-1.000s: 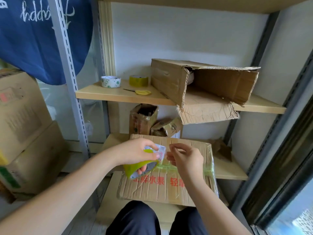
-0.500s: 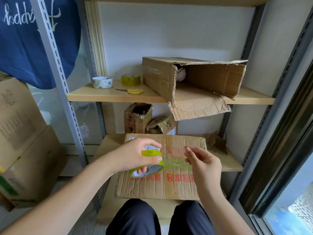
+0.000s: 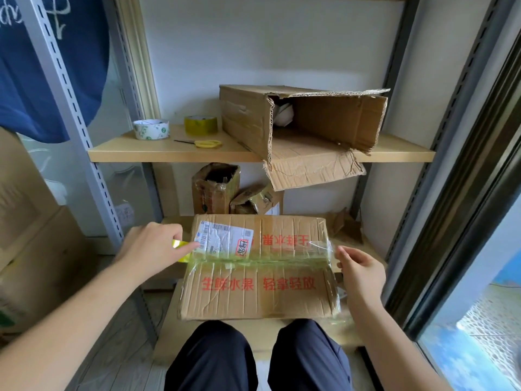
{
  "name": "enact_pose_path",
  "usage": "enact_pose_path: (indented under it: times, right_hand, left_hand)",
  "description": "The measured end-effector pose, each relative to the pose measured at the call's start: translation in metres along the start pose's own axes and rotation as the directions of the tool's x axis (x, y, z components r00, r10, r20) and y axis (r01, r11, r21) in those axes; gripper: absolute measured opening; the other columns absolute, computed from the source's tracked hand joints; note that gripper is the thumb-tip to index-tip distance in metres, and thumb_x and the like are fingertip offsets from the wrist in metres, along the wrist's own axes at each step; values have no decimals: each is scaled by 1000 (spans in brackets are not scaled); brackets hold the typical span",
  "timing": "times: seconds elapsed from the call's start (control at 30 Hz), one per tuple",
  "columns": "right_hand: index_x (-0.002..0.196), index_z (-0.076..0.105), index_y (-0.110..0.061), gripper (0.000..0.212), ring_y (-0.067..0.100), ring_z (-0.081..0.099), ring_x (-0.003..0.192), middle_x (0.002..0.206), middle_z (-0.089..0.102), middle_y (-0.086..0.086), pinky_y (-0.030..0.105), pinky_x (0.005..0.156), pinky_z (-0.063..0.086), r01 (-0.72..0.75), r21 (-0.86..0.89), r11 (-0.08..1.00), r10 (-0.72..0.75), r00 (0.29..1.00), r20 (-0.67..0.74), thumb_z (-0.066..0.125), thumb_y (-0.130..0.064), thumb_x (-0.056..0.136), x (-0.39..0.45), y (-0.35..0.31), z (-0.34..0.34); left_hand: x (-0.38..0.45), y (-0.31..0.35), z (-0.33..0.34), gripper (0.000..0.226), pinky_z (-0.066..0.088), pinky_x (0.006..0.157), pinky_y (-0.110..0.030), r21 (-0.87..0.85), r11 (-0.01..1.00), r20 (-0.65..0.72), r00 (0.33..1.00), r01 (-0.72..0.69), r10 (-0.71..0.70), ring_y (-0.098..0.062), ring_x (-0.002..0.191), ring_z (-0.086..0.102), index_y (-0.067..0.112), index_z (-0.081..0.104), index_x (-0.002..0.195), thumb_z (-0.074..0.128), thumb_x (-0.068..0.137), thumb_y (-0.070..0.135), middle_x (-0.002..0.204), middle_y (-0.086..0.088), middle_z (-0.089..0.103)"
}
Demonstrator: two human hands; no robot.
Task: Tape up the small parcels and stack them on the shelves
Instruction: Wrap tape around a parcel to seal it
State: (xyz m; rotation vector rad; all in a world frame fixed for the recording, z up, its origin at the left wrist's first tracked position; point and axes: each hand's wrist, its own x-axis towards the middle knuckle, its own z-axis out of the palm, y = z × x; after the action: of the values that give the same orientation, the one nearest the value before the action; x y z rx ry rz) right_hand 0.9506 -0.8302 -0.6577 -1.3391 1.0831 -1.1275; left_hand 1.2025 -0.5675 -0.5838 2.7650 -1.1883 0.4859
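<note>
Left hand [image 3: 152,248] is gripping the tape roll [image 3: 180,249] at the box's [image 3: 259,289] left edge; right hand [image 3: 359,273] is pinching the tape end at the right. Box is lying on the lower shelf [image 3: 363,253]. Risk: slack strip could wrinkle or stick crooked.

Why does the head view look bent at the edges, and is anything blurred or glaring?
Head view: the wide-angle lens bows the grey slotted shelf uprights outward; the left hand on the yellow tape roll is slightly motion-blurred; stretched clear tape glints near the right hand; red print on the flat brown cardboard parcel stays sharp; lighting is soft and even.
</note>
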Motion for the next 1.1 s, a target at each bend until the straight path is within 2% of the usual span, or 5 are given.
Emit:
enact_pose_path:
  times: [0.2, 0.5, 0.77, 0.9, 1.1]
  right_hand:
    - [91, 79, -19, 9, 18, 70, 77, 79, 73, -3, 40, 80, 59, -34, -43, 999, 29, 995, -99, 74, -25, 88, 8, 27, -8]
    - [97, 74, -17, 7, 8, 62, 69, 81, 69, -4, 17, 60, 44, -18, 22, 1000, 20, 993, -113, 70, -18, 92, 9, 21, -18]
    - [81, 75, -16, 9, 26, 68, 84, 81, 73, 5, 36, 71, 55, -122, -203, 972, 144, 985, 98, 70, -20, 89, 19, 52, 6]
    - [137, 49, -8, 64, 28, 66, 96, 112, 67, 13, 38, 79, 55, -102, -531, 841, 236, 953, 189, 75, -35, 85, 32, 39, 4]
    - [136, 55, -13, 47, 32, 56, 123, 131, 63, 10, 38, 97, 48, 459, -673, 579, -412, 878, 244, 43, -43, 102, -35, 11, 23]
  left_hand:
    - [0, -43, 9, 52, 29, 51, -24, 62, 969, -151, 958, -239, 246, -7, 47, 44, 27, 43, 58, 41, 93, 67, 45, 11, 43]
    - [3, -60, 36, 47, 28, 51, -23, 129, 975, -187, 961, -181, 203, -15, 48, 47, 32, 37, 56, 66, 87, 51, 48, 13, 41]
    - [-12, -25, 96, 38, 40, 55, -29, -42, 997, -89, 994, 59, -62, -24, 58, 59, 21, 46, 69, 52, 98, 45, 59, 3, 58]
    - [-20, -13, 106, 32, 50, 61, -34, -134, 969, 10, 978, 207, -208, -28, 67, 64, 21, 43, 78, 43, 102, 41, 68, -1, 60]
    - [-22, -7, 98, 32, 52, 62, -34, -126, 964, 41, 972, 233, -229, -27, 67, 64, 19, 45, 79, 41, 103, 41, 71, 0, 64]
